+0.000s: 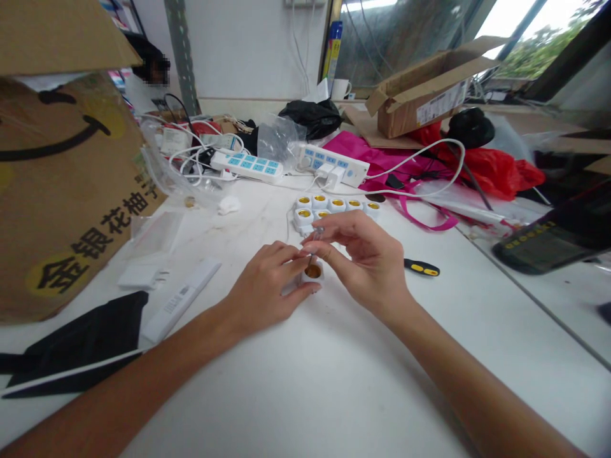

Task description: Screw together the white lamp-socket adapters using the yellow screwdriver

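My left hand (268,280) rests on the white table and grips a small white lamp socket (312,273) with a brass inside, its opening up. My right hand (363,257) is just right of it, fingers pinched on a thin screwdriver (315,245) whose clear handle shows above the fingertips and whose shaft points down into the socket. Both hands touch over the socket. Behind them lies a cluster of several identical white sockets (329,206) with brass insides.
A large brown cardboard box (57,172) stands at left. Two white power strips (248,164) with cables lie at the back. A black and yellow tool (422,268) lies right of my hands. White flat boxes (181,304) and black cloth (86,343) lie front left.
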The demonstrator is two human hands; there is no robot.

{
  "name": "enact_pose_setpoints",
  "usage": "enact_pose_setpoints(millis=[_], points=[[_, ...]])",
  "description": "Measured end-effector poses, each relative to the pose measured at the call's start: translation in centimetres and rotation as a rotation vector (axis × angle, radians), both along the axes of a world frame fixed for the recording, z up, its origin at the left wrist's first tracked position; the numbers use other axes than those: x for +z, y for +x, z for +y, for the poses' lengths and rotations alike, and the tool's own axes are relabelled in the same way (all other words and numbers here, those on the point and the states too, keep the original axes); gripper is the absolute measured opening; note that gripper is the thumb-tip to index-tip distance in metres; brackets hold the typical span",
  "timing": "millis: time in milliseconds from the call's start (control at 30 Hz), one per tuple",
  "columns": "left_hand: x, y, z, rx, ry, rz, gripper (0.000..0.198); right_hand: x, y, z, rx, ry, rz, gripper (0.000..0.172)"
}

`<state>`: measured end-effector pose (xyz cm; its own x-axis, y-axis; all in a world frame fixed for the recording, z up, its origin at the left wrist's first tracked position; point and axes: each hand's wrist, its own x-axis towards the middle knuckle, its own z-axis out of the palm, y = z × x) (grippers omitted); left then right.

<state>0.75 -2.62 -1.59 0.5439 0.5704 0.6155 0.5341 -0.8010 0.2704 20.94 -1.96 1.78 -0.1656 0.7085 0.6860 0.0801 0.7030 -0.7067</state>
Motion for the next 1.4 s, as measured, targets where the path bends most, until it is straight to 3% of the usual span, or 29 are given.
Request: enact_pose_setpoints(millis=[233,367,533,800,967,1233,1400], points=[[-0.1,0.1,0.0,0.013,0.008,-0.002,0.025,-0.7,0.0,0.3,-0.087,0.089,-0.014,0.033],[-0.3,0.1,0.0,0.012,0.001,-0.021,0.025,-0.7,0.1,-0.1,-0.028,0.139,-0.047,0.034],[-0.4,0.0,0.1,0.001,-0.025,-0.043,0.022,-0.1,0.0,-0.6,0.049,0.043,-0.031,0.031],[-0.3,0.0,0.1,0.004,-0.016,-0.022,0.022,-0.1,-0.2,-0.1,0.020,0.014,0.043,0.028],[-0.4,0.1,0.1,0.006,-0.012,-0.028,0.025,-0.5,0.1,0.2,-0.070,0.072,0.006,0.025],[-0.3,0.0,0.0,0.015,-0.034,-0.035,0.026,0.1,0.3,0.0,0.098,-0.024,0.039,0.022],[-0.3,0.0,0.1,0.008,-0.031,-0.021,0.024,0.2,0.0,0.3,0.032,-0.029,0.064,0.024]])
